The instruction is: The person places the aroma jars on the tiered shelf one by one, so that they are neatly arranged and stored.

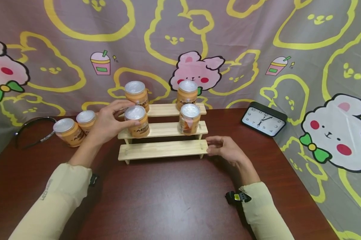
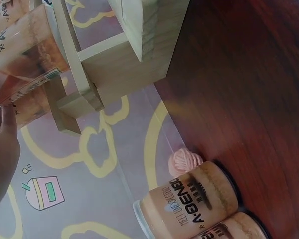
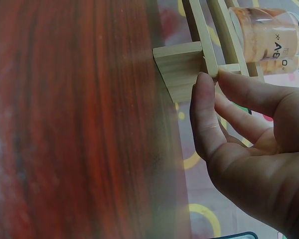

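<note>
Head view: two hands are working at a little wooden step shelf.

The left hand is gripping an orange jar standing on the middle step. The right hand is resting open, its fingertips touching the shelf's right end. Two more jars are sitting on the brown surface, just left of the shelf.

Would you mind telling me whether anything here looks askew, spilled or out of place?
Nothing is spilled or damaged. The two orange silver-lidded jars on the dark wooden table lean slightly in the head view; the four on the pale wooden stepped shelf stand upright.
</note>
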A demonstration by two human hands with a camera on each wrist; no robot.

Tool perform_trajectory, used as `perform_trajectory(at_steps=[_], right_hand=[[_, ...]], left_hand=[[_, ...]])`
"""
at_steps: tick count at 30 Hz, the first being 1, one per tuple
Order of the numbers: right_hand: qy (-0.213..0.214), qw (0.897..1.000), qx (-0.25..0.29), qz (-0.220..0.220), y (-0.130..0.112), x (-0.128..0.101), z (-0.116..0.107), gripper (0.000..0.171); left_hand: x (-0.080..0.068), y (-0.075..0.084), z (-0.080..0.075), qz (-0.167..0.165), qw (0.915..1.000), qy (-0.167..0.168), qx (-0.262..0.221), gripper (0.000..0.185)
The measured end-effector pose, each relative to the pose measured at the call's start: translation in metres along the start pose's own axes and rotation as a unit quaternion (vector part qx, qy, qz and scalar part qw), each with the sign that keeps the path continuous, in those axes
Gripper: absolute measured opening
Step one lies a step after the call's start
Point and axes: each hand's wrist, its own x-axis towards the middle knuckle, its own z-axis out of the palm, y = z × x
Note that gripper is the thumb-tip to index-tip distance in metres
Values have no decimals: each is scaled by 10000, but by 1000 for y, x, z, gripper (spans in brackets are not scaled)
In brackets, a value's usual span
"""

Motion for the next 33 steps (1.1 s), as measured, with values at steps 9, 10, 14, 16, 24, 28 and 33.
perform_trajectory(at_steps=[9,10,14,16,24,28,33], right_hand=[[-30,10000,-6,-58,0,1,-1,51],[-31,10000,-13,-55,0,1,-1,51],[-15,10000,-26,-22,-1,1,0,51],[6,10000,-32,7,0,1,0,51],[37,9999,-96,64,-2,-1,0,51],[59,9999,-133,92,-3,-3,0,50],[60,9998,-112,121,-3,-3,1,51]], left_hand=[[0,-1,0,429,9985,146,297,54],[-1,0,0,438,9985,141,293,54],[-2,2,0,417,9988,126,240,54],[-2,2,0,428,9988,123,200,54],[-4,-3,-3,553,9981,226,-152,56],[-8,-3,-7,308,9991,284,-76,55],[-15,-2,-16,-293,9986,311,299,54]])
